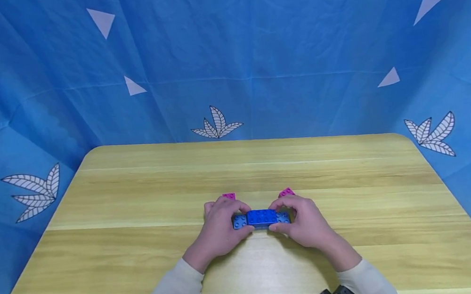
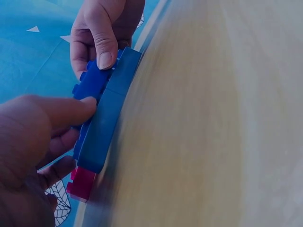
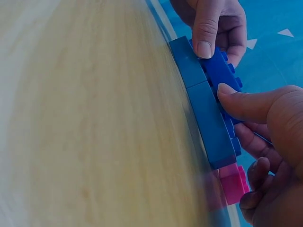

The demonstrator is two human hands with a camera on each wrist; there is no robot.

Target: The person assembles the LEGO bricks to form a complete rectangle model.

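A dark blue toy building brick sits across two lighter blue bricks lined up end to end, one on the left and one on the right. My left hand pinches the dark brick's left end between thumb and fingers, and my right hand does the same at its right end. From the right wrist view, a seam shows where the two lighter bricks meet, below the dark brick. Both thumbs lie along the near side of the dark brick.
Behind the left hand lies a pink brick, and another pink brick lies behind the right hand. All rest on a wooden table. A blue patterned cloth hangs around its back and sides.
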